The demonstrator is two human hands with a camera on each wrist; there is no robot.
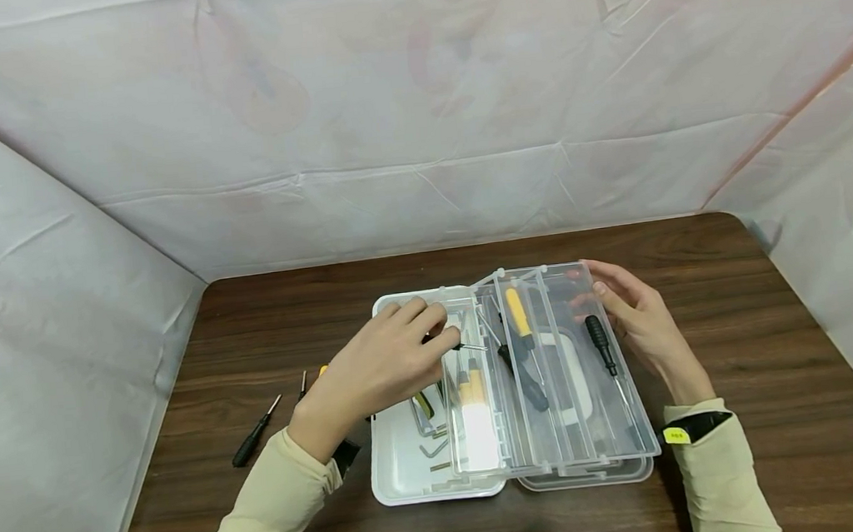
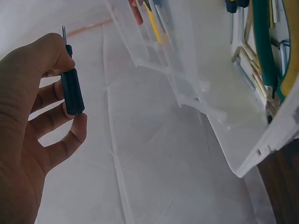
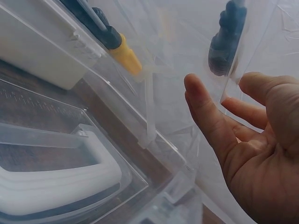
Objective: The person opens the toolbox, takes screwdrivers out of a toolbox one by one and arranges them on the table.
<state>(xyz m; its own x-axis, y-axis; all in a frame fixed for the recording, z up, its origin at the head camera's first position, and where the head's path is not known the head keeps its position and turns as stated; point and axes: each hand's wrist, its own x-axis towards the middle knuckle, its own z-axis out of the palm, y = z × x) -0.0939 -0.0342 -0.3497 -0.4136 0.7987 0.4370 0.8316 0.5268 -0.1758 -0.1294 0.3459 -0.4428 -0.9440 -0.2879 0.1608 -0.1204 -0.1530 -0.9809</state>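
Note:
My left hand (image 1: 396, 356) pinches a small dark-handled screwdriver (image 2: 72, 91) by its handle, above the left side of an opened toolbox. Its thin metal shaft points right in the head view. With thumb and fingers, my right hand (image 1: 645, 324) holds the upper right edge of a clear divided tray (image 1: 584, 447), raised on hinged arms. In the tray's compartments lie a yellow-and-black screwdriver (image 1: 518, 313) and a black screwdriver (image 1: 600, 344). The white toolbox base (image 1: 399, 473) holds hex keys (image 1: 435, 449) and green-and-yellow pliers (image 2: 264, 46).
A black screwdriver (image 1: 252, 441) lies on the wooden table (image 1: 309, 308) left of the box, with another tool partly hidden behind my left forearm. The clear lid with a white handle (image 3: 60, 186) lies under the tray. White sheeting (image 1: 415, 116) surrounds the table.

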